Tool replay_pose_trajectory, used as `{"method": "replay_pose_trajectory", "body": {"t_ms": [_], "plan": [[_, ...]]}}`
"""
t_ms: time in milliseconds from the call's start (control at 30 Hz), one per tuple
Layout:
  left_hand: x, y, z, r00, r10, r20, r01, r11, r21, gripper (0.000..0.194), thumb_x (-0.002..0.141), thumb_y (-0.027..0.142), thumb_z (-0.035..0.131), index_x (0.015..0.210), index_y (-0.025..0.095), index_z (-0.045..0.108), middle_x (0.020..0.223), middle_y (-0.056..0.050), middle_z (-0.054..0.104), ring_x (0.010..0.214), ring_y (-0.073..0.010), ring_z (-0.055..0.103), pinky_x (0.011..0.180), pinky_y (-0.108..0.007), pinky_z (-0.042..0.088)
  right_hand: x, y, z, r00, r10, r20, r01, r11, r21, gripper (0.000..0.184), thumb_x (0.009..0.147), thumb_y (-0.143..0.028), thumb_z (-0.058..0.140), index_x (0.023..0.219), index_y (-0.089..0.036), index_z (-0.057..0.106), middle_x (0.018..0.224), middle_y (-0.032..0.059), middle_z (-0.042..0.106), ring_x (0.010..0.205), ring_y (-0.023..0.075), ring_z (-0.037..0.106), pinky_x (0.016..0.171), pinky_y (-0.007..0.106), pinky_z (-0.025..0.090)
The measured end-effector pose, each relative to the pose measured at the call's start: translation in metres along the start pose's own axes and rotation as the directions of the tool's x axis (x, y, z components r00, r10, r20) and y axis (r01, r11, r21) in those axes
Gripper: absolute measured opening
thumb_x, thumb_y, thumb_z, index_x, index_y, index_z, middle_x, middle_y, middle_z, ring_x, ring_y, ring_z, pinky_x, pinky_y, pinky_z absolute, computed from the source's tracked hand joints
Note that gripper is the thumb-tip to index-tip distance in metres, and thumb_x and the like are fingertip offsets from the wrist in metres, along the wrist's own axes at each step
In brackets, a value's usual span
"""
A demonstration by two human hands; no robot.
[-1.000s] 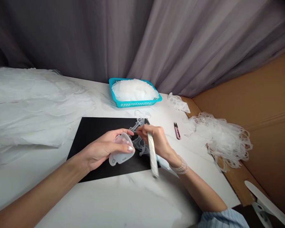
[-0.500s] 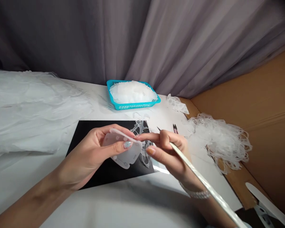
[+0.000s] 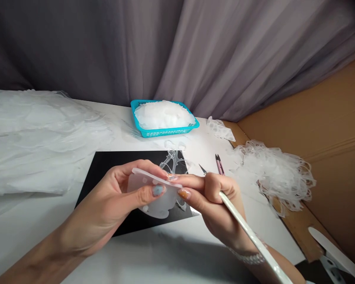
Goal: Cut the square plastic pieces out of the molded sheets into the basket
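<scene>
My left hand (image 3: pixel 115 201) is closed on a translucent white silicone piece (image 3: pixel 158 207) with a wavy edge, its thumb in front and fingers behind. My right hand (image 3: pixel 215 197) pinches the right end of the same piece between thumb and index finger. Tucked in the curled fingers of that hand is a craft knife with a pearly white handle (image 3: pixel 254 236). Its pointed blade (image 3: pixel 202 169) sticks out at the far side, away from the piece. Below both hands lies a black mat (image 3: pixel 103 167) with a clear lacy cut-out (image 3: pixel 173 159) on it.
A turquoise basket (image 3: pixel 165 133) heaped with white translucent pieces stands behind the mat. Thin translucent sheets (image 3: pixel 32 142) pile up at left. Pink-handled thread snips (image 3: pixel 219 165), a tangle of scraps (image 3: pixel 278 173) and a cardboard wall (image 3: pixel 322 130) are at right.
The piece has tilted and moved slightly lower. My right thumb has come in against its right end, where before it was apart. The knife has stayed in the right hand.
</scene>
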State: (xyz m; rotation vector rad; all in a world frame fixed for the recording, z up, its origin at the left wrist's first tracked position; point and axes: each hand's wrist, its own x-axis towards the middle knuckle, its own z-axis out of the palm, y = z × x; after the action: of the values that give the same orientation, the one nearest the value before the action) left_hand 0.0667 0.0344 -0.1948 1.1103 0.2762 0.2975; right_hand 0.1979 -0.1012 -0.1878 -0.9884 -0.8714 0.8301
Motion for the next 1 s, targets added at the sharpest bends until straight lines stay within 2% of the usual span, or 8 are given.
{"method": "replay_pose_trajectory", "body": {"t_ms": [200, 333, 400, 467, 533, 600, 733, 1000], "plan": [[0.002, -0.003, -0.002, 0.998, 0.058, 0.009, -0.058, 0.996, 0.068, 0.002, 0.086, 0.031, 0.073, 0.087, 0.032, 0.075, 0.080, 0.005, 0.070, 0.075, -0.0057, 0.063, 0.067, -0.010, 0.051, -0.002, 0.002, -0.001, 1.000, -0.010, -0.022, 0.009, 0.999, -0.031, 0.051, 0.088, -0.003, 0.066, 0.056, -0.023, 0.031, 0.102, -0.0025, 0.079, 0.099, 0.0209, 0.075, 0.090, 0.038, 0.060], [0.003, -0.006, -0.010, 0.951, 0.309, -0.016, -0.289, 0.904, 0.314, 0.012, 0.089, 0.021, 0.068, 0.085, 0.031, 0.073, 0.096, 0.003, 0.067, 0.092, -0.0092, 0.065, 0.080, -0.018, 0.053, -0.001, 0.003, -0.004, 0.995, -0.069, -0.068, 0.060, 0.990, -0.131, 0.052, 0.087, -0.006, 0.070, 0.057, -0.022, 0.031, 0.100, -0.0026, 0.079, 0.106, 0.0189, 0.071, 0.099, 0.037, 0.052], [0.003, -0.006, -0.015, 0.858, 0.513, 0.004, -0.434, 0.723, 0.538, 0.019, 0.085, 0.012, 0.070, 0.083, 0.031, 0.073, 0.109, 0.003, 0.063, 0.103, -0.0103, 0.062, 0.085, -0.020, 0.051, 0.001, 0.002, -0.007, 0.988, -0.065, -0.138, 0.045, 0.989, -0.138, 0.050, 0.085, -0.008, 0.073, 0.059, -0.021, 0.033, 0.102, -0.0017, 0.078, 0.105, 0.0163, 0.068, 0.095, 0.032, 0.050], [0.002, -0.004, -0.019, 0.730, 0.677, 0.096, -0.535, 0.479, 0.696, 0.028, 0.080, 0.003, 0.072, 0.083, 0.031, 0.075, 0.117, 0.002, 0.059, 0.112, -0.0128, 0.057, 0.091, -0.024, 0.049, 0.002, -0.001, -0.008, 0.981, 0.014, -0.196, -0.027, 0.997, -0.068, 0.044, 0.084, -0.014, 0.075, 0.064, -0.021, 0.037, 0.101, -0.0004, 0.076, 0.095, 0.0136, 0.067, 0.083, 0.027, 0.050], [0.000, -0.002, -0.021, 0.614, 0.759, 0.216, -0.609, 0.282, 0.741, 0.034, 0.077, -0.003, 0.071, 0.083, 0.030, 0.076, 0.118, 0.000, 0.056, 0.117, -0.0166, 0.052, 0.095, -0.032, 0.046, 0.003, -0.004, -0.009, 0.977, 0.133, -0.165, -0.128, 0.991, 0.041, 0.041, 0.086, -0.019, 0.075, 0.068, -0.022, 0.038, 0.093, 0.0008, 0.075, 0.083, 0.0122, 0.065, 0.073, 0.025, 0.050], [-0.001, 0.001, -0.021, 0.553, 0.777, 0.300, -0.649, 0.176, 0.740, 0.036, 0.077, -0.005, 0.068, 0.082, 0.029, 0.076, 0.119, -0.002, 0.054, 0.117, -0.0192, 0.050, 0.097, -0.037, 0.044, 0.004, -0.006, -0.008, 0.972, 0.226, -0.070, -0.216, 0.968, 0.132, 0.043, 0.085, -0.020, 0.075, 0.068, -0.022, 0.036, 0.084, 0.0012, 0.075, 0.075, 0.0115, 0.064, 0.068, 0.024, 0.050], [-0.001, 0.003, -0.020, 0.533, 0.767, 0.356, -0.667, 0.123, 0.735, 0.033, 0.079, -0.001, 0.069, 0.083, 0.031, 0.077, 0.119, -0.003, 0.054, 0.116, -0.0207, 0.049, 0.098, -0.040, 0.042, 0.002, -0.008, -0.004, 0.945, 0.324, 0.050, -0.327, 0.919, 0.219, 0.051, 0.082, -0.013, 0.077, 0.066, -0.021, 0.029, 0.079, 0.0005, 0.076, 0.073, 0.0102, 0.067, 0.068, 0.021, 0.051], [-0.001, 0.001, -0.023, 0.524, 0.777, 0.349, -0.677, 0.131, 0.724, 0.033, 0.080, 0.002, 0.069, 0.084, 0.035, 0.078, 0.119, -0.002, 0.055, 0.112, -0.0226, 0.050, 0.095, -0.044, 0.044, -0.001, -0.009, -0.003, 0.946, 0.324, 0.014, -0.320, 0.927, 0.197, 0.057, 0.080, -0.010, 0.078, 0.064, -0.021, 0.024, 0.083, 0.0010, 0.078, 0.070, 0.0097, 0.066, 0.066, 0.021, 0.051]]}}
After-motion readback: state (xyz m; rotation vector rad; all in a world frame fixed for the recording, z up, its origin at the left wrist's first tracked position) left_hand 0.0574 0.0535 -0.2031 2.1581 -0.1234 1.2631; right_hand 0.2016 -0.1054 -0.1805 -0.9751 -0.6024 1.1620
